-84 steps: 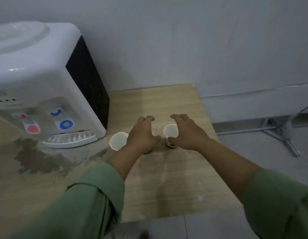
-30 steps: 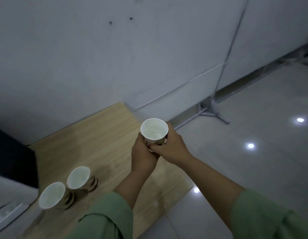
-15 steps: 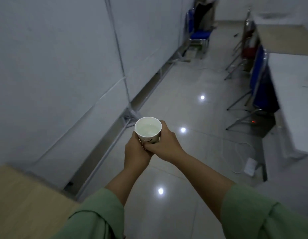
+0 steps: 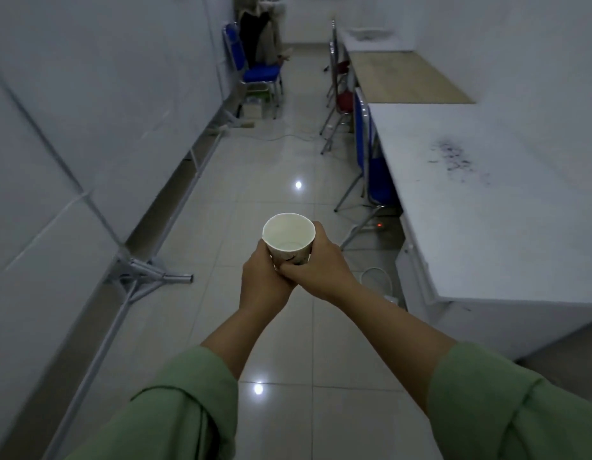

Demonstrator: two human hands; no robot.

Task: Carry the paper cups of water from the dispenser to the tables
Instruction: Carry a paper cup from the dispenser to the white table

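I hold a white paper cup (image 4: 288, 234) with a dark pattern upright in front of me, above the tiled floor, with water showing low inside it. My left hand (image 4: 263, 283) cups it from below and the left. My right hand (image 4: 318, 272) wraps its right side, fingers overlapping the left hand. A long white table (image 4: 493, 207) runs along the right wall, close to my right arm. A wooden-topped table (image 4: 404, 78) stands behind it. The dispenser and the other cups are out of view.
A white partition wall with metal feet (image 4: 145, 277) lines the left. Blue chairs stand tucked at the white table (image 4: 367, 161) and far left (image 4: 255, 68); a red chair (image 4: 342, 97) stands farther on. Cables and a power strip (image 4: 377, 277) lie on the floor by the white table. An aisle of glossy tiles runs ahead.
The view has swung from the dispenser table to the aisle between partition and tables. Both hands took one cup off the wooden table and still hold it, now nearer the white table.
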